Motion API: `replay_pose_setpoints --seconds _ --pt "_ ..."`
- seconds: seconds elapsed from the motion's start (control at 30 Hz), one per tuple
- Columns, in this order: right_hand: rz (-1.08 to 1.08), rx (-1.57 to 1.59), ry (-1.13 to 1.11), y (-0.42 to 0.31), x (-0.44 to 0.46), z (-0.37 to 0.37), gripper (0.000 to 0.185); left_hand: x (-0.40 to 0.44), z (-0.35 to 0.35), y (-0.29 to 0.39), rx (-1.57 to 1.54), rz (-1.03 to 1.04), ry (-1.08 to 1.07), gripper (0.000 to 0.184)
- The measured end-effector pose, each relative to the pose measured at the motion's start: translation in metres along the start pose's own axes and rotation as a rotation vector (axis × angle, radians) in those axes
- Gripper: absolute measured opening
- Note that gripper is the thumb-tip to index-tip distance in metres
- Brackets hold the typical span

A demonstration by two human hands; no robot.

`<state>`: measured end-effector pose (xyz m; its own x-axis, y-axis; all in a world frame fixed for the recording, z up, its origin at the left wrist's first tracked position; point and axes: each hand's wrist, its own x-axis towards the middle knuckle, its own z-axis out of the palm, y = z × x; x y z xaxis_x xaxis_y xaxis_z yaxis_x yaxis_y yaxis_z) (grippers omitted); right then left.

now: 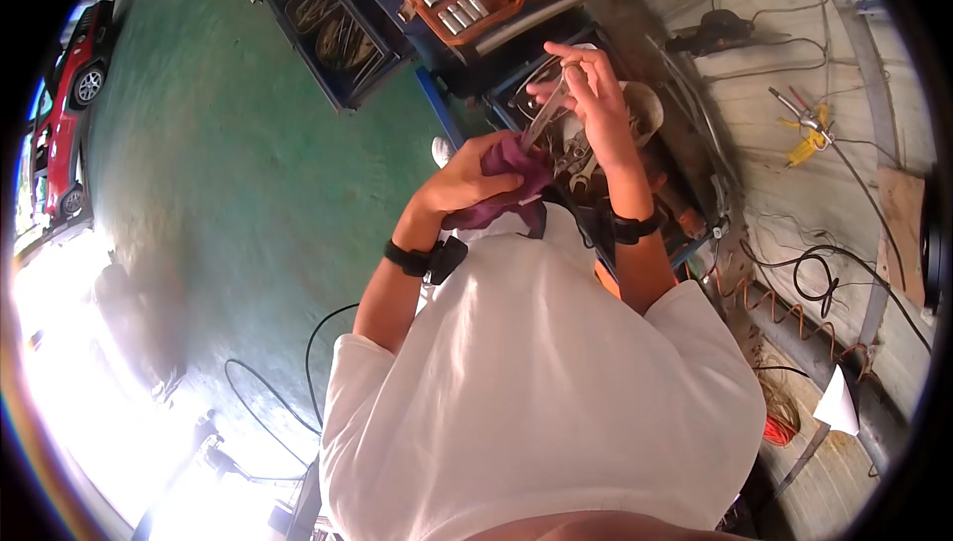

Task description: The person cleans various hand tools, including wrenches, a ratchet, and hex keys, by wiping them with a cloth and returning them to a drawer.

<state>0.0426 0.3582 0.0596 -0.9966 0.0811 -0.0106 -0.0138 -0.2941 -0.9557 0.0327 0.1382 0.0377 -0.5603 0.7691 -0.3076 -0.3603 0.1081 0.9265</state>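
At the far left edge, red car [62,119]: cut off by the dark rim; glare below it hides the floor.
Left hand [459,180]: closed round the purple cloth [518,170], just above the white shirt [541,382].
Purple cloth: bunched about the lower end of the metal tool; looks soft and limp, easiest to take by a thick fold.
Metal tool [548,118]: between both hands, tilted up to the right; probably a spanner, stiff, fairly light, hardly fragile, slippery if oily. Best held mid-shank, with cloth against metal. Its lower end is covered, so its shape there is unknown.
Loose spanner [584,176]: below the right hand, among metal pieces too jumbled to tell apart.
Right hand [603,112]: fingers spread about the tool's upper end, partly hiding it; I cannot tell whether they pinch it or merely touch.
Pale container [645,112]: beyond that hand, partly covered, contents unclear.
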Motion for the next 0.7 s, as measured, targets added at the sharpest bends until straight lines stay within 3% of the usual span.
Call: replay_pose_setpoints --seconds 0.1,0.17,0.23,0.3,0.37,0.7 --pt "-0.01 -0.015 0.031 -0.005 -0.009 -0.002 0.033 -0.002 0.01 0.005 0.046 0.051 0.072 0.034" --pt "0.044 0.002 0.074 -0.003 -0.014 -0.002 0.042 -0.005 0.013 0.013 0.394 0.091 0.272 0.033" --pt "0.122 -0.034 0.094 0.002 -0.025 -0.001 0.05 -0.008 0.023 0.021 0.537 0.118 0.379 0.037" --pt "0.223 -0.044 -0.056 0.019 -0.035 -0.002 0.053 -0.01 0.03 0.028 0.68 0.146 0.489 0.042" --pt "0.321 -0.08 -0.245 0.029 -0.044 0.003 0.054 -0.01 0.033 0.034 0.978 0.403 0.599 0.045" --pt "0.028 -0.154 -0.171 0.021 -0.047 0.078 0.045 -0.02 0.025 0.03 1.108 0.718 0.833 0.056"
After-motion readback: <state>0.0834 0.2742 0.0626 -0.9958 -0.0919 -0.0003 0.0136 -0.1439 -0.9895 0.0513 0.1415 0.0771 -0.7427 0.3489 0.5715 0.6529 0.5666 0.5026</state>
